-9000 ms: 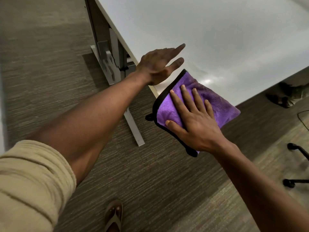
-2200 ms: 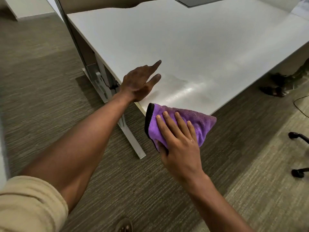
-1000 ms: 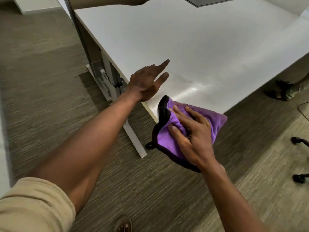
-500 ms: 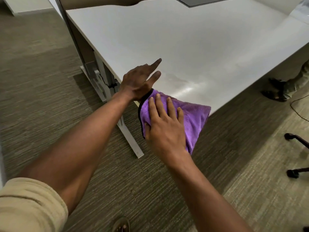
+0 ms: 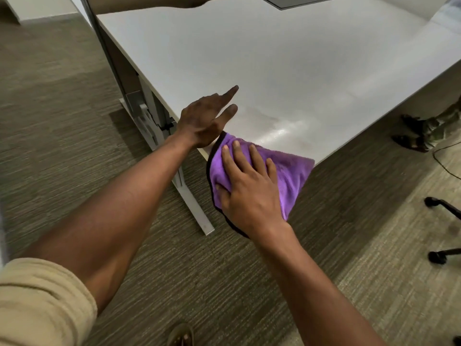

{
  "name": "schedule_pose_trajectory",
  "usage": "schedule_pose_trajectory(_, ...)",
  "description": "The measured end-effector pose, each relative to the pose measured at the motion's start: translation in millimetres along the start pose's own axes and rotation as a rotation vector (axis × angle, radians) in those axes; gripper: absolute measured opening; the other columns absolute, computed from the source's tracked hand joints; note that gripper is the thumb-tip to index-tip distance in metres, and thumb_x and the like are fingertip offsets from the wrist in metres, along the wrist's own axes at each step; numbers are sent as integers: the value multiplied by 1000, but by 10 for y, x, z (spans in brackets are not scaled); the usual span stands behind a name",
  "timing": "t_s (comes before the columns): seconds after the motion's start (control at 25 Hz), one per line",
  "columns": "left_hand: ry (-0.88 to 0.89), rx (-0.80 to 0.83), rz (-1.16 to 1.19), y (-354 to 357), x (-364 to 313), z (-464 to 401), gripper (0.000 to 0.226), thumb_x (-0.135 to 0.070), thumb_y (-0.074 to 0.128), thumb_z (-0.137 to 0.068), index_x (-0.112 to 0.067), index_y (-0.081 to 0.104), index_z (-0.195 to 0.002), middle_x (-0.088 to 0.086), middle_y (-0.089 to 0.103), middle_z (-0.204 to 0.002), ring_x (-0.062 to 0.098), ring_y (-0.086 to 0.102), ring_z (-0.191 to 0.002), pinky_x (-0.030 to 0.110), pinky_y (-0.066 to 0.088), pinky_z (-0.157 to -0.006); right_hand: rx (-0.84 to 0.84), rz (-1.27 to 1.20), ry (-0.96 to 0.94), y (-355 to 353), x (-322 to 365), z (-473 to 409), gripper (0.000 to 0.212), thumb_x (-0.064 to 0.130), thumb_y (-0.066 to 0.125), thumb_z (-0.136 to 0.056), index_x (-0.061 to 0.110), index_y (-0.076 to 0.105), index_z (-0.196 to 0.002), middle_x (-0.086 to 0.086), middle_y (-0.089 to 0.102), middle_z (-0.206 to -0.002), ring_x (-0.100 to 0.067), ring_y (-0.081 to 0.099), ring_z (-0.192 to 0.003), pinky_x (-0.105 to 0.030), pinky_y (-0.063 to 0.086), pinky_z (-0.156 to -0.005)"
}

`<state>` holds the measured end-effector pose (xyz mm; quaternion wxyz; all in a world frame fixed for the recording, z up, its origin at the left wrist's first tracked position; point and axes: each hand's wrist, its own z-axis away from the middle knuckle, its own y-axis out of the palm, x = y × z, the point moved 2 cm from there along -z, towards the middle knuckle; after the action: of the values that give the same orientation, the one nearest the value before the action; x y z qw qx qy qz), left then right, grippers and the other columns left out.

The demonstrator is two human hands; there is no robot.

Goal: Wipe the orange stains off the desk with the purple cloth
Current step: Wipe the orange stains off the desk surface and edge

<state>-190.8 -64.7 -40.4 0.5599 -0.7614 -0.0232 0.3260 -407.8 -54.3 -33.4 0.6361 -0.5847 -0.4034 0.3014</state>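
Note:
The purple cloth (image 5: 289,171) with a black hem lies over the near corner of the white desk (image 5: 274,58) and hangs past its edge. My right hand (image 5: 247,188) presses flat on the cloth, fingers spread, thumb tucked at the hem. My left hand (image 5: 207,118) rests on the desk's left edge just beside the cloth, fingers straight and pointing over the top, holding nothing. A damp, shiny patch (image 5: 277,128) shows on the desk just beyond the cloth. No orange stain is visible.
The desk's metal leg and foot (image 5: 189,196) stand under the corner. Chair castors (image 5: 439,231) sit on the carpet at the right. Another person's sandalled feet (image 5: 414,136) are under the desk's right side. A grey cable hatch (image 5: 299,0) is at the far edge.
My right hand has slid the cloth slightly right along the desk corner since half a second ago. My left hand stays on the desk's edge.

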Motion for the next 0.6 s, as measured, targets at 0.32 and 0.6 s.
schedule_pose_trajectory(0.32,-8,6,11,-13,-6,31,63,-71,14,-95,-56,14,-156,-4,42,-160,16,31,-151,48,29,-118,-433,-23,-89,375,-171,620,61,27,67,-97,21,45,-154,-4,42,-161,-32,34,-152,-58,29,-121)
schedule_pose_trajectory(0.6,-3,-12,5,-5,-4,0,59,-67,19,-98,-55,17,-156,-2,46,-158,17,34,-149,43,31,-116,-300,64,19,213,152,-61,63,35,60,-99,20,39,-156,-9,40,-163,-39,37,-149,-59,33,-118)
